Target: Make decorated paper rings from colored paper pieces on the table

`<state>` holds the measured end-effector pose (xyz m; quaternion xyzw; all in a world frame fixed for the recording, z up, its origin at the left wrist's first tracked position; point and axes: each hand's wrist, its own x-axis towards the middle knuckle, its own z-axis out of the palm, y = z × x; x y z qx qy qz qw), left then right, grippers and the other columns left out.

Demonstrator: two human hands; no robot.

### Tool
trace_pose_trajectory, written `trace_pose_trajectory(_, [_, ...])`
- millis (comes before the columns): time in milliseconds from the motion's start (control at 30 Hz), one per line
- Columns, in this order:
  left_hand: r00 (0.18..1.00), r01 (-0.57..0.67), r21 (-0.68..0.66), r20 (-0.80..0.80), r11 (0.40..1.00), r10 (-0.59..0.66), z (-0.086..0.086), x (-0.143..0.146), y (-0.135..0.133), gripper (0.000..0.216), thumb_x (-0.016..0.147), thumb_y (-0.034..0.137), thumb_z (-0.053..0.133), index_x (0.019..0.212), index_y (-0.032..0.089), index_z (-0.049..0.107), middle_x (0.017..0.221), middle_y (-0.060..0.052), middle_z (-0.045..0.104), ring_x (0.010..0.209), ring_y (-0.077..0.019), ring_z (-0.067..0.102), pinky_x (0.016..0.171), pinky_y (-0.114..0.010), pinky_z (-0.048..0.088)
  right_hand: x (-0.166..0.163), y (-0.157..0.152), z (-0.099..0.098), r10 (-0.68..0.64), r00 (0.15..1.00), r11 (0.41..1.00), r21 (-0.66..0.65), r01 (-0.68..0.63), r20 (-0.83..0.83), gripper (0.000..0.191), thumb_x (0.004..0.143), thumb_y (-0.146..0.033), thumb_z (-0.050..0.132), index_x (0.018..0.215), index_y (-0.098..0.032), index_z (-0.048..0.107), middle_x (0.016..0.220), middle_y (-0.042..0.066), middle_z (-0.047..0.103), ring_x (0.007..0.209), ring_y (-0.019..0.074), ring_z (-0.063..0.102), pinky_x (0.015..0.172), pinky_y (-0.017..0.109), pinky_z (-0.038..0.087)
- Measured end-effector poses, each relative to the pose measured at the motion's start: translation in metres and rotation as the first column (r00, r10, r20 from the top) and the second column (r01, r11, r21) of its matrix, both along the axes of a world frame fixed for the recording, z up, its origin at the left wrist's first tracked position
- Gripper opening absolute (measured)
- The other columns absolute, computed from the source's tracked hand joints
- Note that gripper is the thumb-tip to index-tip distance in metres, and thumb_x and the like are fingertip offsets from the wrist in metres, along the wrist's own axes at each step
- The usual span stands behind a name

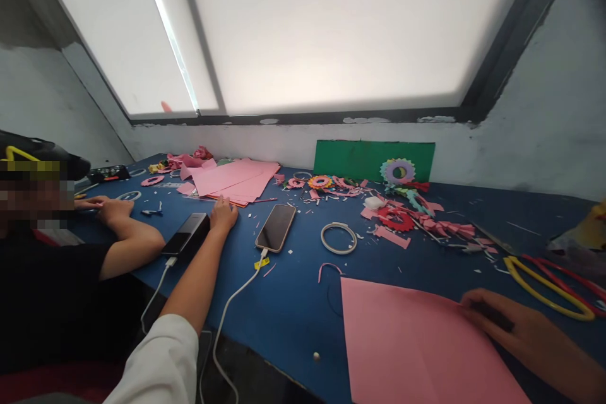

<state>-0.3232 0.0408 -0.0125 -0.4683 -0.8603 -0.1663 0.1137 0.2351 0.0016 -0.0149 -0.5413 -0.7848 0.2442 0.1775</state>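
My left hand (223,213) reaches far across the blue table (293,303), its fingers stretched forward and resting on the near edge of a stack of pink paper sheets (237,178). My left arm wears a white sleeve (161,360). My right hand (502,325) lies low at the right, fingers extended onto the right corner of a large pink sheet (407,347) that lies flat at the table's front edge. Neither hand lifts anything.
A person in black (57,290) sits at my left with both arms on the table. Nearby lie a power bank (187,235), a phone (276,227) on a white cable, a tape ring (338,238), paper flowers and scraps (402,218), a green sheet (369,160), and yellow and red loops (549,281).
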Motion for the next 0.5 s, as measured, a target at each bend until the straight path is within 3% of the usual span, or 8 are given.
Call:
trace_pose_trajectory(200, [0.994,0.083,0.07,0.063,0.994,-0.088,0.023,0.02,-0.009,0.031,0.086,0.03,0.051,0.113,0.015,0.051,0.115,-0.009,0.053,0.098,-0.0206,0.055,0.082,-0.042,0.048,0.002,0.001,0.0,-0.002,1.0,0.998,0.068,0.004,-0.028,0.021,0.072,-0.04,0.047,0.074,-0.024,0.062,0.077,0.005,0.068,0.072,0.0215,0.064,0.061,0.027,0.049])
trace_pose_trajectory(333, [0.953,0.269,0.136,0.101,0.953,-0.284,0.056,0.068,-0.01,0.031,0.088,0.03,0.047,0.115,0.015,0.05,0.118,-0.01,0.053,0.103,-0.0217,0.054,0.087,-0.044,0.045,0.002,-0.001,0.002,-0.02,0.994,0.995,0.096,0.031,-0.108,0.022,0.071,-0.043,0.051,0.072,-0.023,0.06,0.074,0.004,0.066,0.07,0.0211,0.063,0.062,0.028,0.049])
trace_pose_trajectory(400, [0.874,0.453,0.11,0.141,0.885,-0.465,0.072,0.107,-0.015,0.034,0.093,0.028,0.029,0.112,0.017,0.055,0.11,-0.009,0.06,0.099,-0.0191,0.057,0.085,-0.033,0.046,-0.003,-0.003,0.005,-0.03,0.988,0.996,0.076,0.042,-0.153,0.026,0.072,-0.047,0.051,0.072,-0.022,0.059,0.071,0.003,0.064,0.068,0.0202,0.062,0.06,0.027,0.049])
trace_pose_trajectory(500, [0.644,0.748,0.026,0.21,0.663,-0.735,0.087,0.179,-0.035,0.031,0.089,0.039,0.04,0.102,0.023,0.063,0.101,-0.001,0.067,0.09,-0.0163,0.061,0.077,-0.024,0.047,-0.013,-0.005,0.016,-0.028,0.98,0.999,0.04,0.036,-0.198,0.029,0.076,-0.05,0.05,0.076,-0.021,0.057,0.072,0.002,0.063,0.068,0.0186,0.06,0.061,0.025,0.048])
